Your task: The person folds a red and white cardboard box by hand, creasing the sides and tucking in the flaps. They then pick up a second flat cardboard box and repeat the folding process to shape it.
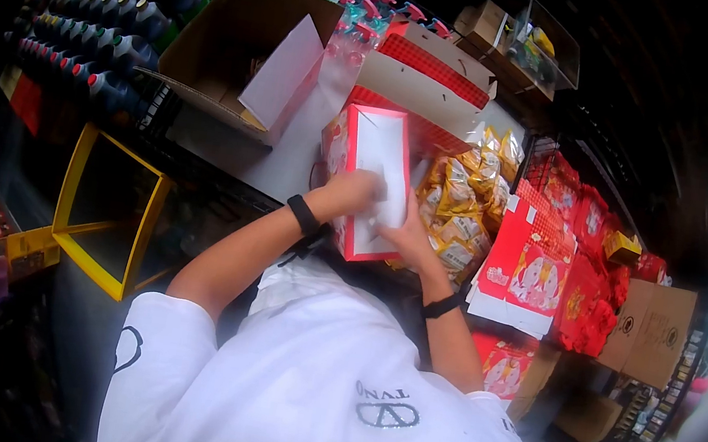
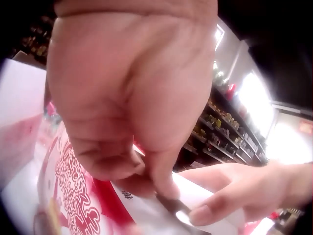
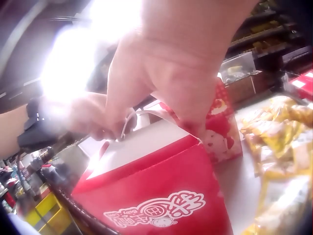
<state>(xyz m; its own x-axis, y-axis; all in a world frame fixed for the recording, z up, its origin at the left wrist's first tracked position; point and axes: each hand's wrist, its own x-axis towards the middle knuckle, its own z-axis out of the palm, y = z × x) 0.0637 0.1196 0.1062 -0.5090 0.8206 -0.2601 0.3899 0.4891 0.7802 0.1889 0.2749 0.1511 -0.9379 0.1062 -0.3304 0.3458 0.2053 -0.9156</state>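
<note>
A red cardboard gift box point(image 1: 387, 146) with a white top panel stands on the table in front of the person. My left hand point(image 1: 353, 194) is over the top, fingers curled and thumb against them, at a narrow pale strip point(image 2: 168, 204) on the panel. In the right wrist view, a pale strip point(image 3: 151, 113) arches up from the panel. My right hand point(image 1: 409, 232) grips the box's near right part, its thumb on the white top close to the left fingertips and its other fingers reaching down the side. White lettering point(image 3: 161, 210) marks the red side.
Behind stands another opened red box point(image 1: 427, 87). Yellow snack packets point(image 1: 465, 191) are piled to the right, beside flattened red cartons point(image 1: 529, 264). An open brown carton point(image 1: 213, 66) sits at left. Spray bottles point(image 1: 375, 7) and dark bottles point(image 1: 121, 12) line the back.
</note>
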